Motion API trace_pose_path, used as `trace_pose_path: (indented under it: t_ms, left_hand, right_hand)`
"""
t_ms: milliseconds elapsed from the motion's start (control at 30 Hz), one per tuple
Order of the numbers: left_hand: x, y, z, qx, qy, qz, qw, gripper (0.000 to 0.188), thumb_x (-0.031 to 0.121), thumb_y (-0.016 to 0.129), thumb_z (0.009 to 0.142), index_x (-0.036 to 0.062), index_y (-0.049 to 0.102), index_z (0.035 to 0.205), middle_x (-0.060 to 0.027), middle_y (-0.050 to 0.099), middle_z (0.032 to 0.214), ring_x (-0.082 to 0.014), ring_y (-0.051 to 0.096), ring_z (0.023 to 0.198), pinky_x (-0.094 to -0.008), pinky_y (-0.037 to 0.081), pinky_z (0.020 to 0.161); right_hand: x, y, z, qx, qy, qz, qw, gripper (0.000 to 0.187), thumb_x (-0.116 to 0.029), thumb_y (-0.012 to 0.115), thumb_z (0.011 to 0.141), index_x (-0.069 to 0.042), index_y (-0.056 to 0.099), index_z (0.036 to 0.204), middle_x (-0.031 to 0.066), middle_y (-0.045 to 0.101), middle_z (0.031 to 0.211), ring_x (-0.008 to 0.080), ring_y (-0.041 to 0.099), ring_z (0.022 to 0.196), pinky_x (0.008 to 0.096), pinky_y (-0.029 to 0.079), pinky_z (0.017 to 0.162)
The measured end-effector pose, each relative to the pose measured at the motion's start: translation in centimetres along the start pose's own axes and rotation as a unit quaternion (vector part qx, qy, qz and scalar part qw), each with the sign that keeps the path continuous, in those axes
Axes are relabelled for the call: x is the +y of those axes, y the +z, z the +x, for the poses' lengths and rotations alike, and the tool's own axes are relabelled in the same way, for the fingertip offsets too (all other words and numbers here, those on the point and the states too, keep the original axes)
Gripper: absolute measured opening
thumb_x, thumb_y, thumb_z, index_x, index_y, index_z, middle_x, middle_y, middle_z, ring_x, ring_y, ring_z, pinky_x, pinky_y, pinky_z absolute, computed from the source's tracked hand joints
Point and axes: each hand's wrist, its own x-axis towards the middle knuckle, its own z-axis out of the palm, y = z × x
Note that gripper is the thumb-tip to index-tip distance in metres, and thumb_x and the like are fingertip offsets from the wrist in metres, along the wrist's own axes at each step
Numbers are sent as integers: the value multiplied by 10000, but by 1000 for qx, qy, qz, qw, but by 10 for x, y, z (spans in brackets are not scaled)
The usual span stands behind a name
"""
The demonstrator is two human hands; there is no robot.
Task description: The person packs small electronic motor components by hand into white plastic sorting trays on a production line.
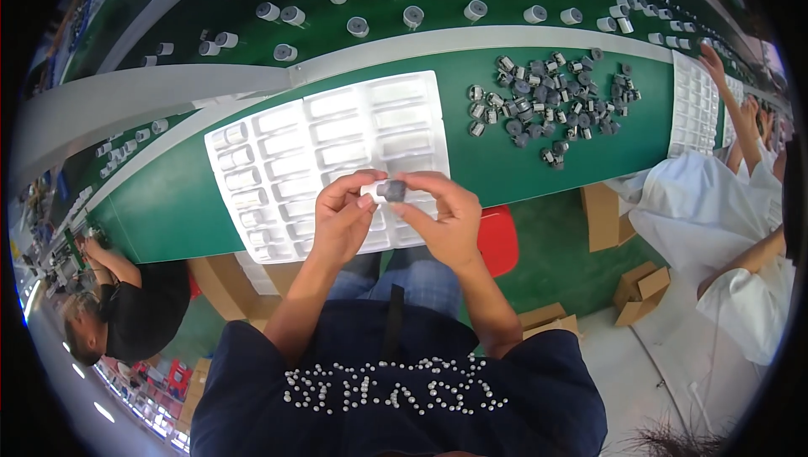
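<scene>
A small white cylinder (pixel 374 193) with a dark grey cap (pixel 392 191) is held sideways in front of me. My left hand (pixel 339 220) pinches its white end between thumb and fingers. The grey end is gripped by my right hand (pixel 446 215), thumb below and fingers above. Both hands are over the near edge of a white moulded tray (pixel 308 133) on the green bench. White cylinders (pixel 236 156) lie in the tray's leftmost column; most other pockets show bare white plastic. Whether the cap is fully seated on the cylinder cannot be made out.
Right of the tray lies a loose pile of grey and metallic caps (pixel 539 108). Across a pale rail (pixel 522 36), white cylinders with grey tops stand on a green belt. Co-workers sit at left (pixel 139 314) and right (pixel 707 213). A red stool (pixel 498 241) and cardboard boxes (pixel 641 289) are below.
</scene>
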Motion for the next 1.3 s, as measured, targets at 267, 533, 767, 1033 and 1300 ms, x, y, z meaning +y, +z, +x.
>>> trace_pose_path:
  t_ms: [267, 533, 767, 1033, 1300]
  left_hand:
    - [8, -9, 1, 24, 4, 10, 1000, 280, -58, 569, 923, 15, 635, 1186, -160, 630, 1245, -228, 590, 1154, -348, 466, 974]
    - [10, -19, 0, 22, 32, 92, 995, 231, -53, 595, 914, 25, 639, 1127, -155, 646, 1222, -214, 590, 1153, -325, 464, 960]
    - [15, -27, -3, 6, 44, 161, 986, 238, -58, 584, 919, 24, 631, 1137, -181, 613, 1288, -224, 579, 1193, -357, 462, 997]
    - [2, 8, 0, 41, 32, 195, 979, 525, -58, 591, 908, 49, 488, 1412, -171, 504, 1451, -224, 566, 1221, -377, 462, 1036]
    - [2, -21, -13, 76, -99, 308, 943, 560, 31, 650, 926, 55, 440, 1444, -17, 628, 904, -54, 628, 792, -201, 373, 603]
  right_hand:
    - [-18, 7, 19, -57, -55, -186, 979, 387, -1, 828, 721, -27, 712, 1090, 125, 733, 1034, 250, 705, 944, 325, 552, 813]
    - [-18, 7, 25, -121, -63, -246, 960, 322, -39, 827, 740, -18, 731, 1046, 125, 732, 1009, 245, 721, 878, 310, 571, 754]
    - [-13, 9, 30, -141, -49, -229, 962, 314, -67, 825, 746, -17, 731, 1042, 107, 732, 1000, 256, 719, 875, 313, 576, 755]
    - [10, 20, 13, -101, -111, -267, 952, 445, -43, 816, 716, -50, 677, 1138, 122, 704, 1055, 277, 693, 948, 346, 564, 794]
    - [22, 26, 6, -159, -69, -241, 955, 386, -18, 789, 734, -12, 675, 1103, 111, 662, 1080, 274, 683, 913, 345, 571, 779]
